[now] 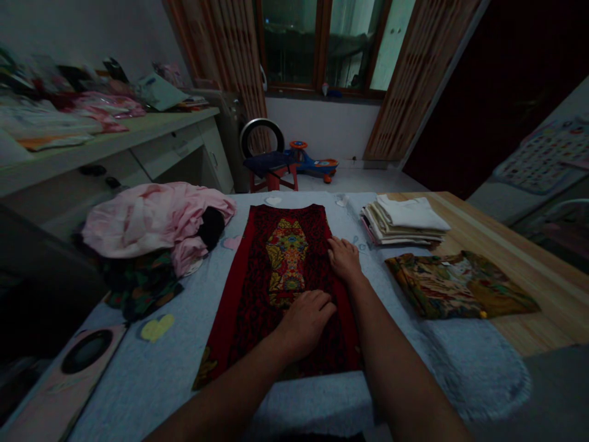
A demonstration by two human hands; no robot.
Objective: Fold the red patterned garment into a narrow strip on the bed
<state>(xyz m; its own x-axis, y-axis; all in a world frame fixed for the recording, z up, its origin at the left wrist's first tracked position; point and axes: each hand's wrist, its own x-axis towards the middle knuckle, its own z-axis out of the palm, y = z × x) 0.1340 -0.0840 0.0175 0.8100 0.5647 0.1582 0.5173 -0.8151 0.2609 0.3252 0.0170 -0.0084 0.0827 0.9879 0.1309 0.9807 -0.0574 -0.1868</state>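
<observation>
A dark red garment [248, 288] with a black pattern and a colourful central motif lies spread on a light blue cloth [184, 344]. My left hand [309, 316] rests on the lower middle of the garment, its fingers slightly bent and pointing right. My right hand [344, 258] lies along the garment's right edge with fingers extended, touching the fabric. Neither hand visibly lifts the cloth. The undersides of the fingers are hidden.
To the left is a heap of pink clothing [147, 215] over a camouflage piece [138, 285]. A pink flat object [64, 387] lies near the front left. Folded pale fabrics [407, 221] and a patterned brown garment [455, 285] sit on the right.
</observation>
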